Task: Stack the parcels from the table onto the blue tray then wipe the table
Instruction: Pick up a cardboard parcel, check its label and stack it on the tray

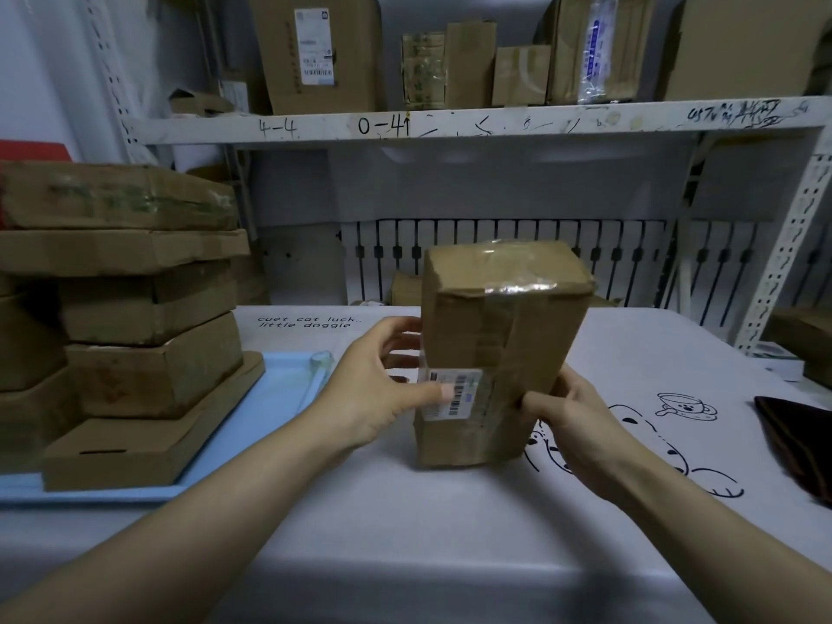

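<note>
Both hands clamp the tall brown taped cardboard parcel (490, 349) standing upright at table centre, left hand (382, 398) curled on its 9 o'clock face, right hand (572, 421) at 3 o'clock, while the loaded blue plastic tray (288, 376) lies toward 9 o'clock, nearer the left.

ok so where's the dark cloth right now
In the head view the dark cloth lies at the table's far right edge, right of the right hand.
</note>
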`<control>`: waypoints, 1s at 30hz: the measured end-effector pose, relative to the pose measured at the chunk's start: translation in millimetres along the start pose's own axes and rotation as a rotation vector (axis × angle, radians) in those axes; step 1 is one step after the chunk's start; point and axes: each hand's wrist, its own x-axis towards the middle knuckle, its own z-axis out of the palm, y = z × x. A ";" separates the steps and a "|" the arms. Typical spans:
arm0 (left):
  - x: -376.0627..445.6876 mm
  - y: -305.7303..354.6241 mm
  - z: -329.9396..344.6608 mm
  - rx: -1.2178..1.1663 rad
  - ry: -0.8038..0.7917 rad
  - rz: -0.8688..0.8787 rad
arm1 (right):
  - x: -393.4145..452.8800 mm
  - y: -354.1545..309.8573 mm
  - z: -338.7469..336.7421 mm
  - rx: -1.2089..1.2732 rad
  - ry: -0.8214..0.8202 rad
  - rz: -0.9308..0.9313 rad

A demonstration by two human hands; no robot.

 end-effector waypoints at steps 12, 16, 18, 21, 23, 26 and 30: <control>0.7 -25.3 1.5 -0.043 0.032 0.042 | -1.5 9.4 -2.3 -0.082 -0.014 -0.069; 1.6 -25.9 1.7 -0.050 0.034 0.036 | -0.6 12.2 -3.4 -0.130 0.015 -0.082; 1.5 -24.6 1.9 -0.047 0.038 0.022 | -0.6 12.8 -3.8 -0.145 0.002 -0.084; 0.2 -25.2 2.3 -0.087 0.059 -0.020 | 0.4 12.4 -5.0 -0.139 -0.033 -0.091; -0.5 -28.4 0.7 -0.116 0.061 -0.058 | 0.7 11.5 -6.8 -0.133 -0.048 -0.081; -3.1 -29.1 -2.4 -0.142 0.052 -0.148 | -1.6 10.8 -10.9 -0.151 -0.048 -0.048; -5.1 -26.8 -1.2 -0.417 0.043 -0.306 | -6.7 10.3 -14.4 -0.192 -0.033 -0.010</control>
